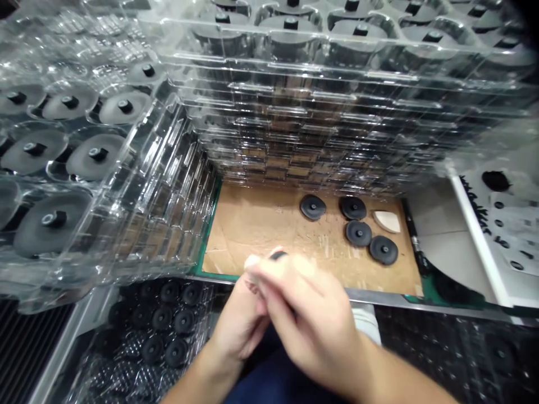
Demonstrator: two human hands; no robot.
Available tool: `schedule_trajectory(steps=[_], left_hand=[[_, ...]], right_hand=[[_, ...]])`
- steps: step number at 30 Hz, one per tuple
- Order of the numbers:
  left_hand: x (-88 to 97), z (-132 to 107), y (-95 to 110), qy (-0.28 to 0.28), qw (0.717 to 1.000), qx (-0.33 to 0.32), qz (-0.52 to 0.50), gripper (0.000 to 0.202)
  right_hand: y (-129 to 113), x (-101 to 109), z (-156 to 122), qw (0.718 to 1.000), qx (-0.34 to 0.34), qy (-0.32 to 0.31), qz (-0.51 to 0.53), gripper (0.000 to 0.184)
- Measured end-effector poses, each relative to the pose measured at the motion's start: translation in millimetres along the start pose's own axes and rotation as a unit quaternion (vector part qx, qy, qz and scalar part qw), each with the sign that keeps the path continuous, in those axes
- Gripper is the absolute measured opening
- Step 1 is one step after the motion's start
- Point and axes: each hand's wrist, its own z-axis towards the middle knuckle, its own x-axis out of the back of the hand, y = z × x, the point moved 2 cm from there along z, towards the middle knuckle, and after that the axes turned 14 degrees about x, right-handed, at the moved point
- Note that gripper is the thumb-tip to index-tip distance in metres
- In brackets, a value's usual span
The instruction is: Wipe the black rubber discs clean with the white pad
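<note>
My left hand (pixel 240 320) and my right hand (pixel 311 314) are closed together above the front edge of the cardboard. A small bit of a black rounded part (pixel 278 255) shows past my fingers, and my left hand seems wrapped round it. My right hand's fingers are pinched over it beside a whitish tip (pixel 251 261); what they grip is hidden. Past the hands, several black rounded discs with central stubs, such as this disc (pixel 313 207), lie on the cardboard sheet (pixel 252 224). Near them rests a pale wedge-shaped piece (pixel 386 221).
Tall stacks of clear plastic trays (pixel 295 112) holding grey-black discs wall off the back; another tray stack (pixel 126 185) stands at left. Below left, a lower tray (pixel 160 336) carries more black discs. A white bin (pixel 471 235) with small black pieces is at right.
</note>
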Motion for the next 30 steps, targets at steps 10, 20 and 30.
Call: schedule_trajectory(steps=[10,20,30], left_hand=[[2.4,3,-6,-0.010,1.000,0.014,0.023,0.051],[-26.1,4,-5,-0.048,0.997,0.041,0.043,0.055],[-32.1,5,-13,-0.058,0.997,0.040,0.019,0.060]], right_hand=[[-4,13,-2,1.000,0.005,-0.012,0.029,0.022],[-14,56,-25,0.985,-0.064,-0.099,-0.123,0.016],[41,61,-34,0.994,-0.065,0.060,-0.063,0.021]])
